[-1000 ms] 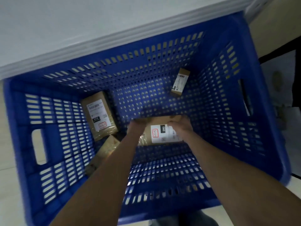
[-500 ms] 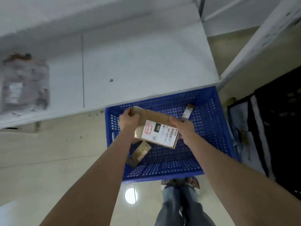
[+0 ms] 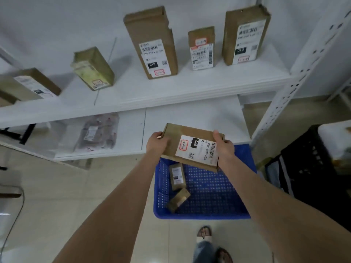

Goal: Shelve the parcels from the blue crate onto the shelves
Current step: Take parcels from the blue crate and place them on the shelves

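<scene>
A flat brown parcel (image 3: pixel 190 143) with a white label marked 060 is held above the blue crate (image 3: pixel 209 194), in front of the lower shelf. My left hand (image 3: pixel 156 142) grips its left end and my right hand (image 3: pixel 224 147) grips its right end. Two small brown parcels lie in the crate's left part, a labelled parcel (image 3: pixel 177 176) and a smaller box (image 3: pixel 178 200) below it. The upper white shelf (image 3: pixel 152 93) carries several upright labelled parcels. On the lower shelf (image 3: pixel 190 118) lies a clear plastic bag parcel (image 3: pixel 98 132).
A white perforated shelf post (image 3: pixel 296 86) rises at the right. A black crate (image 3: pixel 307 166) stands right of the blue one. My feet (image 3: pixel 210 242) are on the tiled floor below the crate. A dark object and a cable sit at the far left.
Both hands lifted the flat parcel out of the crate and raised it to lower-shelf height. The view tilted up, so the shelves with their parcels came into sight.
</scene>
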